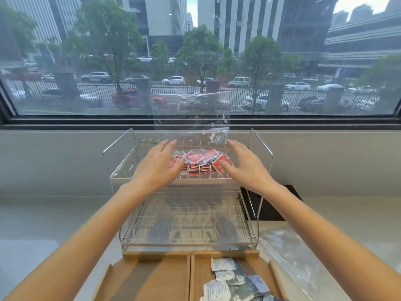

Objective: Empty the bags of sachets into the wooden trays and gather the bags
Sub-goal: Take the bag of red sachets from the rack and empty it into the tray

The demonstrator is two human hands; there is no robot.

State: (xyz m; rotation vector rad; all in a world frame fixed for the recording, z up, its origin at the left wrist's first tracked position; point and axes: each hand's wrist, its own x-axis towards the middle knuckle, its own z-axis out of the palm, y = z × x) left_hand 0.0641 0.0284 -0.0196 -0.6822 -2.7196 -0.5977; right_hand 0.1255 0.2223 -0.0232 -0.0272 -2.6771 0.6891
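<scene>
A: On the wire rack's (pixel 188 183) top shelf lies the clear bag (pixel 195 135) of red sachets (pixel 201 159).
B: Left hand (pixel 156 166) and right hand (pixel 245 164), grip wide, flank it; next, probably lift it toward the empty wooden tray (pixel 152 276).

Two bare forearms reach in from the bottom corners of the head view, uncovered as far as the picture shows, with no sleeve edge in sight. The left hand (pixel 156 165) and right hand (pixel 246 165) are ungloved, with slender fingers, short plain nails, and bare wrists and fingers.
</scene>
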